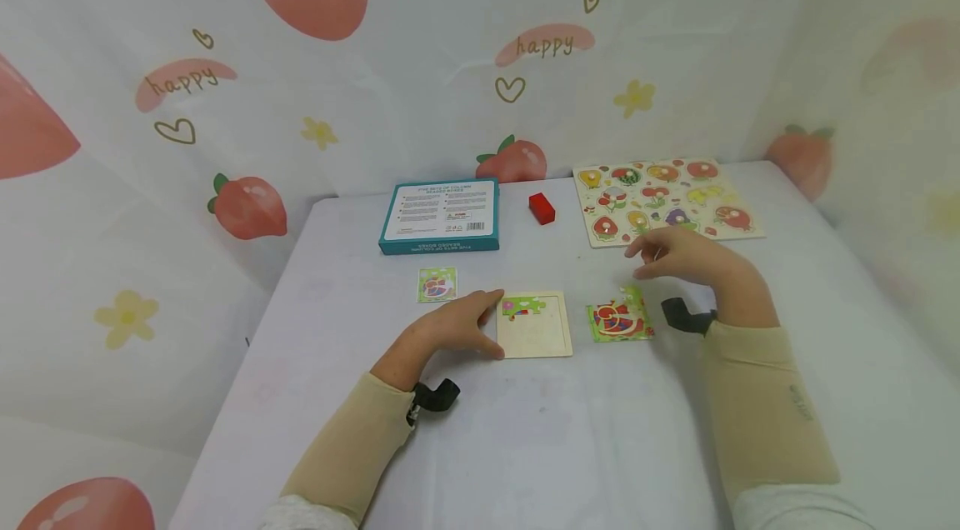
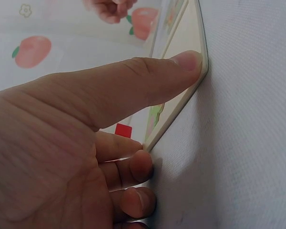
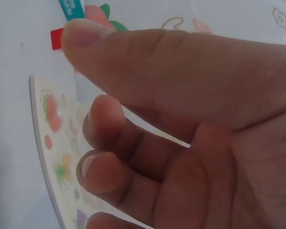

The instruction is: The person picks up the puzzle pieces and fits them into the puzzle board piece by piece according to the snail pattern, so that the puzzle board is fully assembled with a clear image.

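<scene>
My left hand (image 1: 457, 326) holds a small wooden jigsaw tray (image 1: 534, 340) by its left side, the thumb at the near corner and the index finger at the far one. Joined green puzzle pieces (image 1: 522, 307) lie in the tray's upper left part. To its right, loose jigsaw pieces (image 1: 618, 322) in red and green form a small heap on the table. Over the table just beyond that heap hovers my right hand (image 1: 686, 257), fingers loosely bent. Between its thumb and fingers nothing shows in the right wrist view.
A picture card (image 1: 437, 285) lies left of the tray. Farther back are a teal-edged box (image 1: 441, 213), a red block (image 1: 542, 208) and a wooden fruit knob puzzle (image 1: 716, 234), whose near edge lies close to my right hand. A printed cloth backdrop (image 1: 420, 55) rises behind the table.
</scene>
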A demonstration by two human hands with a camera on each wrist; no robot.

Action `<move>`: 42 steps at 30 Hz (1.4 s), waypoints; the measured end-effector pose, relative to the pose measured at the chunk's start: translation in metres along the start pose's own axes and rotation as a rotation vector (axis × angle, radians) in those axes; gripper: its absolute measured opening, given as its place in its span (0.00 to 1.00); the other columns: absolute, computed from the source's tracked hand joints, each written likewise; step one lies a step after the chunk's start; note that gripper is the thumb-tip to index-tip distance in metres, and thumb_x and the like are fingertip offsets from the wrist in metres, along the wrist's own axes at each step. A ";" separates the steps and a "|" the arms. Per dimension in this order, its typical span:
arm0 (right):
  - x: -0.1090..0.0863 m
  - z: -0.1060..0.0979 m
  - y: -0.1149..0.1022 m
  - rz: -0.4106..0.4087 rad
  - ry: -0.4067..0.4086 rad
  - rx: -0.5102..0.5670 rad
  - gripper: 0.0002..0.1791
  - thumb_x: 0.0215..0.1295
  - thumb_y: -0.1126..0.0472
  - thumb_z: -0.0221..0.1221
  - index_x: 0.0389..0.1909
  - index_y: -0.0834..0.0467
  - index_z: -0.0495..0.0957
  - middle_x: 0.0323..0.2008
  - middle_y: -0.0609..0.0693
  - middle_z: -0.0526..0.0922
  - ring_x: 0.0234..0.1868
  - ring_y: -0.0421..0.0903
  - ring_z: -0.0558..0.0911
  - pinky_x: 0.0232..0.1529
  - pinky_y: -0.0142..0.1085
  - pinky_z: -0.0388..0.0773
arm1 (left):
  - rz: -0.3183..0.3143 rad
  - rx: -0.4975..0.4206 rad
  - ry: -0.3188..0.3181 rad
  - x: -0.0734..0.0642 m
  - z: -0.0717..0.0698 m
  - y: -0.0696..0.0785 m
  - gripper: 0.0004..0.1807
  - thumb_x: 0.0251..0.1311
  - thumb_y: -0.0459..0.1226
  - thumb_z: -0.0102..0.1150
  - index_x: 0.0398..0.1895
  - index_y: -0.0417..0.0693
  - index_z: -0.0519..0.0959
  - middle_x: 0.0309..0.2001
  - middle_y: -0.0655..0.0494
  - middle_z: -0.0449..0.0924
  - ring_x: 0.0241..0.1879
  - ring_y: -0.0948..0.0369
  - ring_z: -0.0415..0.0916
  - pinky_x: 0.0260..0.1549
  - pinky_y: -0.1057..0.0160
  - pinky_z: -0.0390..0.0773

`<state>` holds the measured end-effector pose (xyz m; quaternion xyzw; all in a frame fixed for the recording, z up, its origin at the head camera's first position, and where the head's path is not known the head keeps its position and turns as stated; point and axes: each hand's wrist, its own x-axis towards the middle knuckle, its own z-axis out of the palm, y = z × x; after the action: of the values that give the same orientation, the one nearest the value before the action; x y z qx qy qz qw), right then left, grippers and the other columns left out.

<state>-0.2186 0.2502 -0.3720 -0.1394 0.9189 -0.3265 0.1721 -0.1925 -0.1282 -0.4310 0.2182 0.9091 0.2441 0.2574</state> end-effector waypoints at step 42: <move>0.011 0.009 0.003 0.213 -0.178 0.028 0.19 0.66 0.60 0.67 0.51 0.66 0.75 0.39 0.56 0.81 0.38 0.51 0.80 0.44 0.43 0.78 | 0.007 -0.025 0.000 0.000 -0.001 -0.001 0.56 0.51 0.45 0.80 0.80 0.44 0.58 0.43 0.52 0.69 0.46 0.58 0.66 0.44 0.58 0.67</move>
<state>-0.2253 0.2436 -0.3834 -0.0669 0.9050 -0.3053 0.2887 -0.1934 -0.1287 -0.4310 0.2180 0.9053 0.2564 0.2592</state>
